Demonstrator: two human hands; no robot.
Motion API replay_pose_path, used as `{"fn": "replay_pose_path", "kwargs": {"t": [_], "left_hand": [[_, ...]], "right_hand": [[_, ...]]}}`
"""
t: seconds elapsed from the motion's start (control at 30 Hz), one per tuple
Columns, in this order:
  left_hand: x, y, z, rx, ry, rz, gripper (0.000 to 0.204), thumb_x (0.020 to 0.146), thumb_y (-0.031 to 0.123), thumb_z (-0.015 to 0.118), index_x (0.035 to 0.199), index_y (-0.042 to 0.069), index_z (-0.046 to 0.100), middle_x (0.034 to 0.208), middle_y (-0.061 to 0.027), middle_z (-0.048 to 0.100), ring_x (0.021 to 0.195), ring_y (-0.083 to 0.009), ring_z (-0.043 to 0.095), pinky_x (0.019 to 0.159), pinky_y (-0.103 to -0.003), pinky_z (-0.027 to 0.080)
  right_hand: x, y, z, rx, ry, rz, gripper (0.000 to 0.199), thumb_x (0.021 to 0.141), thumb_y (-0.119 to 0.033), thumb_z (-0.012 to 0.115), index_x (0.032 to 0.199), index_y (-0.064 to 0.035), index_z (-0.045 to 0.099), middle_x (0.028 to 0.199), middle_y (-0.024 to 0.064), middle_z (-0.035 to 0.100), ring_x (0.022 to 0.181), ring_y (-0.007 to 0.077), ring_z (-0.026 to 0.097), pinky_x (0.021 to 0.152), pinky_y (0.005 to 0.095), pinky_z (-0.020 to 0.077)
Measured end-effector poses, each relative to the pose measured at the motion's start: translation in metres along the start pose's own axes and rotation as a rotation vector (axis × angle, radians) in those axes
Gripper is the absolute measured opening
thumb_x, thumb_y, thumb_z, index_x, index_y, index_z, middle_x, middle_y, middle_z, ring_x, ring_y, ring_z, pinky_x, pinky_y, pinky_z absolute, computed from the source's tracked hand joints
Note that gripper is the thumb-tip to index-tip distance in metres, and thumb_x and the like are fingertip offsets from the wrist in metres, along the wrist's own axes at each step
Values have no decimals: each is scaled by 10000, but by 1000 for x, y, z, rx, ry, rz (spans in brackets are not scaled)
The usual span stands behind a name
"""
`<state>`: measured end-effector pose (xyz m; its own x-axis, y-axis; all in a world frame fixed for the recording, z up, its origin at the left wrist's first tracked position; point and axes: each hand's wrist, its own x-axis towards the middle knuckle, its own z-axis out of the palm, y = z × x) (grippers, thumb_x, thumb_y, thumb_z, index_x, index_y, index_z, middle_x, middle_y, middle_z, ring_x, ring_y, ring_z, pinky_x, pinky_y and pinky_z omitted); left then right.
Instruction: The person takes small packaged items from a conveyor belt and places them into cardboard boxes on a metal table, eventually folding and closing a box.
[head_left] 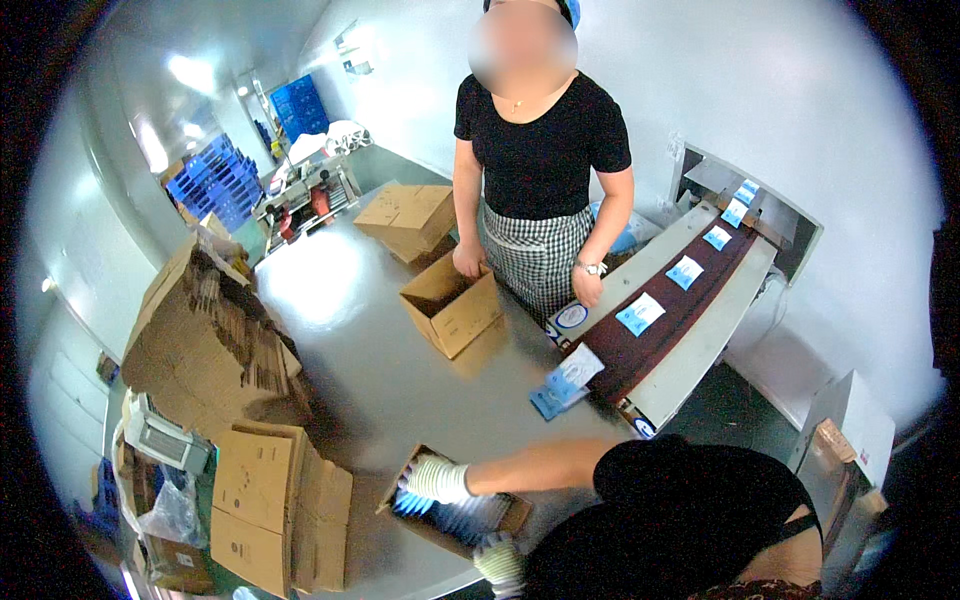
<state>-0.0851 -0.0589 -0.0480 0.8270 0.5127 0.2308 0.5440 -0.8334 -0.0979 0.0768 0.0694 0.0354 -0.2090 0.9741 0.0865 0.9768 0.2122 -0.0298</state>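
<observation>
A small open cardboard box (516, 516) stands at the table's near edge, with a row of blue-and-white packets (468, 517) standing in it. My right hand (436, 480), in a striped glove, reaches over the far end of the box. Its fingers curl down onto the packets there; the fingertips are partly hidden. Beside the near side of the box is my left hand (498, 562), also gloved, its bent fingers at the box's wall. Loose packets (566, 382) overlap at the lower end of the conveyor belt (655, 350).
Across the metal table (350, 370), a person (540, 150) in black rests one hand on an open carton (455, 310). Another carton (405, 215) stands behind. Flattened cardboard (215, 340) and folded cartons (275, 510) line the left side. More packets (685, 272) lie spaced along the belt.
</observation>
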Motion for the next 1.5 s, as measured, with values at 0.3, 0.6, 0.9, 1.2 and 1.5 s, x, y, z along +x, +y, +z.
{"fn": "replay_pose_path", "kwargs": {"t": [0.3, 0.6, 0.9, 1.2, 1.5], "left_hand": [[8, -5, -44, -175, -102, -14, 291, 789, 252, 545, 1040, 107, 570, 886, -106, 581, 796, -271, 583, 744, -423, 454], [35, -25, -44, -180, -65, 57, 286, 752, 273, 568, 979, 101, 589, 865, -94, 587, 818, -271, 569, 820, -435, 422], [55, -66, -31, -248, -88, 161, 285, 715, 295, 591, 918, 95, 608, 843, -82, 594, 840, -271, 555, 896, -446, 390], [39, -176, -68, -67, 35, -132, 443, 795, 333, 585, 1177, 123, 505, 1177, -149, 495, 1203, -400, 382, 1015, -572, 271], [-21, -302, -167, 485, 113, -788, 509, 852, 355, 559, 1252, 56, 460, 1314, -248, 427, 1253, -487, 301, 1021, -517, 298]], "right_hand": [[10, 1, 53, 54, -67, 23, 341, 816, -352, 525, 978, -60, 592, 911, 132, 633, 862, 283, 609, 694, 426, 473], [-47, 3, 32, 377, -355, -172, 378, 829, -404, 515, 973, -64, 591, 900, 135, 636, 839, 291, 618, 671, 443, 474], [-97, 4, 3, 507, -236, -157, 393, 831, -446, 520, 916, -67, 579, 813, 122, 632, 807, 317, 621, 644, 419, 477], [-42, 16, 22, 252, -126, -134, 134, 780, -213, 531, 762, -85, 570, 593, 97, 584, 515, 263, 598, 431, 414, 453], [180, 94, -109, 120, 239, 98, 502, 795, -309, 591, 1189, -18, 482, 1155, 194, 513, 1089, 355, 492, 925, 470, 398]]}}
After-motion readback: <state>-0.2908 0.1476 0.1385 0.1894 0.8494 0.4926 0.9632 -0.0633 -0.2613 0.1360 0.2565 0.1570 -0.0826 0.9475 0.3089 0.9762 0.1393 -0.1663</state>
